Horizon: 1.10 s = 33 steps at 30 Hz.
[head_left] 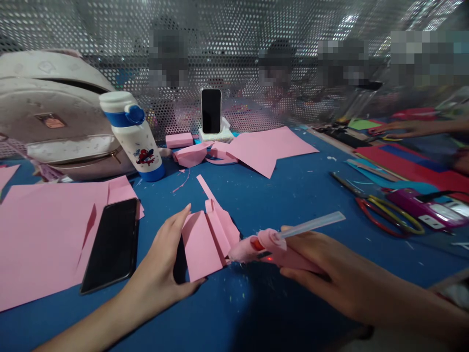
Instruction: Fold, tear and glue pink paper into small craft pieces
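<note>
In the head view, my left hand (164,259) grips the left side of a folded pink paper piece (203,247), fingers at its far edge and thumb at the near one. Narrow flaps and a thin strip (207,188) rise from the paper's far side. My right hand (318,264) is wrapped around the handle of a pink hot glue gun (269,249). A clear glue stick (313,225) sticks out of its back, and a small red light glows on its side. The gun's nozzle meets the paper's lower right edge.
A black phone (112,244) lies on pink sheets (47,230) at left. Behind stand a backpack (54,112), a white-blue bottle (134,139) and an upright phone (211,111). Scissors (381,208) and a purple tool (427,208) lie right. Another person's hand (406,129) is far right.
</note>
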Each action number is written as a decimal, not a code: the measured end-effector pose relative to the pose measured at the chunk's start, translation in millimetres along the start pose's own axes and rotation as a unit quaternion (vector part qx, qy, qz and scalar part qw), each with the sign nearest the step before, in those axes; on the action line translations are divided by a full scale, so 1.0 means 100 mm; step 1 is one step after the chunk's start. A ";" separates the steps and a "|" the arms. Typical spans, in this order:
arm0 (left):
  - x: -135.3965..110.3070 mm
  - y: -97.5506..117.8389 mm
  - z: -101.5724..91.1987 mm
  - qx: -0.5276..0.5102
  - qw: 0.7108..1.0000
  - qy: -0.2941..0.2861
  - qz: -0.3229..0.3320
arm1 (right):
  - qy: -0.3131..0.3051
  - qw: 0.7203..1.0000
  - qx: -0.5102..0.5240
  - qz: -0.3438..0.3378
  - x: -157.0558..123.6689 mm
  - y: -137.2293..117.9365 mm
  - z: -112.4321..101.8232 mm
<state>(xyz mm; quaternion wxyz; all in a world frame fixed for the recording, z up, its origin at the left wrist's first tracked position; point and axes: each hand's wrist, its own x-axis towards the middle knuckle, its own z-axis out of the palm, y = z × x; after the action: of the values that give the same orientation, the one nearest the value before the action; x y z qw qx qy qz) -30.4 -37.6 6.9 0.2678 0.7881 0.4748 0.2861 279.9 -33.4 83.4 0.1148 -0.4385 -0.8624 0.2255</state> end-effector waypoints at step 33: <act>-0.01 0.07 -0.04 -0.016 0.999 0.043 0.015 | 0.030 0.997 -0.035 0.061 -0.24 0.17 0.06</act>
<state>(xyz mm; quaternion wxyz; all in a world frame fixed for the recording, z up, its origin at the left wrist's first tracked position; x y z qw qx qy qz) -29.0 -40.4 14.3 0.2552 0.7779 0.4693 0.3310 303.3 -46.1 69.8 0.1115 -0.5007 -0.8374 0.1889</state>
